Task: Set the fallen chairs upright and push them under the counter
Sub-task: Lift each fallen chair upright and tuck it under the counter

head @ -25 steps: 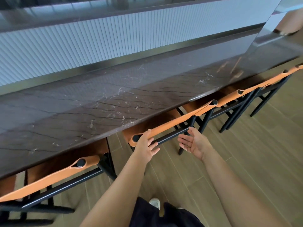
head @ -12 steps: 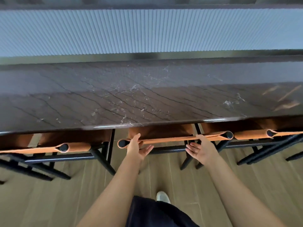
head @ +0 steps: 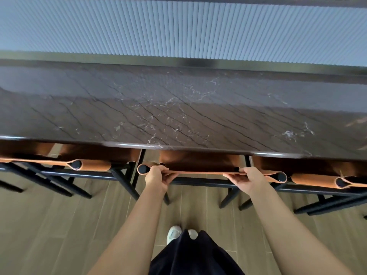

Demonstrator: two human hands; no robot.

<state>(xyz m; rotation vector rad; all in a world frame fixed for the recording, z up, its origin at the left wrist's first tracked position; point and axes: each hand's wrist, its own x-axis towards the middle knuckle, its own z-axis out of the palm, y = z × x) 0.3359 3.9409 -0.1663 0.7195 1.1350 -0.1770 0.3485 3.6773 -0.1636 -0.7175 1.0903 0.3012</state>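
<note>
Chairs in row under cntr.

A dark brown veined stone tabletop overhangs the seats of three black-framed chairs, and only their tan leather back straps show just outside its front edge. The middle chair stands close between the left chair and the right chair, with slim gaps crossed by black legs. The left hand and right hand grip the ends of the middle strap, and the wood-plank floor behind the chairs lies open.
</note>
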